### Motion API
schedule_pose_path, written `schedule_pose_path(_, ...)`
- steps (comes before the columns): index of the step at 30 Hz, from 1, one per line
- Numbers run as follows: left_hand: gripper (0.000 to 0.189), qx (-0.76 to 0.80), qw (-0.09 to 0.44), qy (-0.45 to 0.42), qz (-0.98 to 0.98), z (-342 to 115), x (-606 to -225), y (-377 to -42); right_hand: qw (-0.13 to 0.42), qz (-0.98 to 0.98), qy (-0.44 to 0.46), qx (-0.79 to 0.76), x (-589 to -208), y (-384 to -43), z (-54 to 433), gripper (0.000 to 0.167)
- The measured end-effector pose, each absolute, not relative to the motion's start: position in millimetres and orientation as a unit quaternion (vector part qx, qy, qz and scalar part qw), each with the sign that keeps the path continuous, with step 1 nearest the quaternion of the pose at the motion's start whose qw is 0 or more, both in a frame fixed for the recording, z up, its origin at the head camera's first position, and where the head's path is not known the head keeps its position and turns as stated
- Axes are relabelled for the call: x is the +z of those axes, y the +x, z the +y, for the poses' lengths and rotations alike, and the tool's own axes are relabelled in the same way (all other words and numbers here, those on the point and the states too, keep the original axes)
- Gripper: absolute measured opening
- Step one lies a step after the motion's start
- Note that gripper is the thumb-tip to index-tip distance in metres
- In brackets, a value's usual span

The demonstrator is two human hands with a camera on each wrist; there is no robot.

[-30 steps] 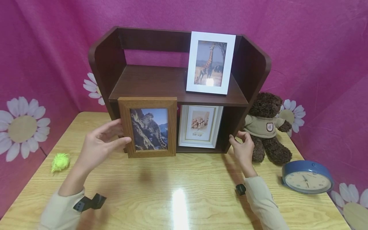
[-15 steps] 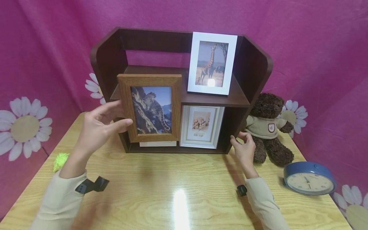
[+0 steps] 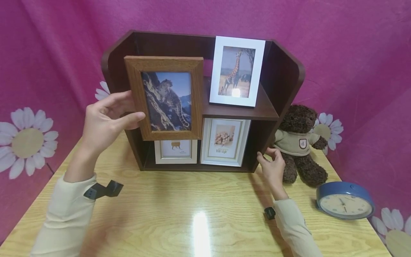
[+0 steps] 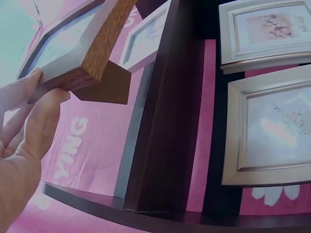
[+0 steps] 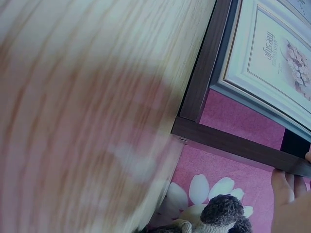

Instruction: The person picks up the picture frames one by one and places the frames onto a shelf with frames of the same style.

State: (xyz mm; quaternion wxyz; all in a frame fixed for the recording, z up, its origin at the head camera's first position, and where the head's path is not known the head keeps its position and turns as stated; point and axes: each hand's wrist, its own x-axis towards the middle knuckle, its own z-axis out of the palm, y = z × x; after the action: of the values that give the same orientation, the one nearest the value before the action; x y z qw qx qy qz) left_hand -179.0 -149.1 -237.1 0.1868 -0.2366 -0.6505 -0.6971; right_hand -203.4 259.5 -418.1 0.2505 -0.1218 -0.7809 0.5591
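A brown wooden picture frame (image 3: 168,100) with a leopard photo hangs in front of the dark shelf's (image 3: 285,76) upper left part. My left hand (image 3: 107,119) pinches its left edge between thumb and fingers. Behind the frame, the left wrist view shows its brown stand (image 4: 107,87) jutting out. My right hand (image 3: 273,169) holds the lower right side panel of the shelf; the right wrist view catches only part of that hand (image 5: 294,204) at the panel's edge. A white picture frame (image 3: 237,71) with a giraffe photo stands on the upper board at right.
In the lower compartments stand a silver-white frame (image 3: 225,142) at right and a cream frame (image 3: 176,157) at left, partly hidden. A brown teddy bear (image 3: 298,146) sits right of the shelf, with a blue clock (image 3: 345,200) nearer on the wooden table (image 3: 160,217).
My left hand has lifted the wooden picture frame from the lower left compartment's front to the upper board's level, uncovering part of the cream frame. My right hand has stayed on the side panel.
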Motion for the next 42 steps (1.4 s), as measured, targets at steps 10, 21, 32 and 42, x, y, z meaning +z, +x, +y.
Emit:
schedule_pose_path(10,0.042,-0.711,0.182,-0.239,-0.636,-156.0,-219.1,-195.2,0.264,-0.782,-0.121,0.551,-418.5,-205.2,259.1,0.022)
schedule_pose_path(21,0.042,-0.702,0.192,-0.195,-0.658,-147.8,-202.2,-221.5,0.256,-0.777,-0.124,0.562,-417.9,-203.1,259.2,0.02)
schedule_pose_path(32,0.047,-0.672,0.205,-0.153,-0.695,-133.0,-209.6,-244.9,0.244,-0.774,-0.119,0.572,-417.9,-202.6,259.7,0.026)
schedule_pose_path(42,0.049,-0.625,0.204,-0.145,-0.739,-122.9,-213.5,-256.3,0.246,-0.777,-0.119,0.568,-418.3,-202.4,259.3,0.026)
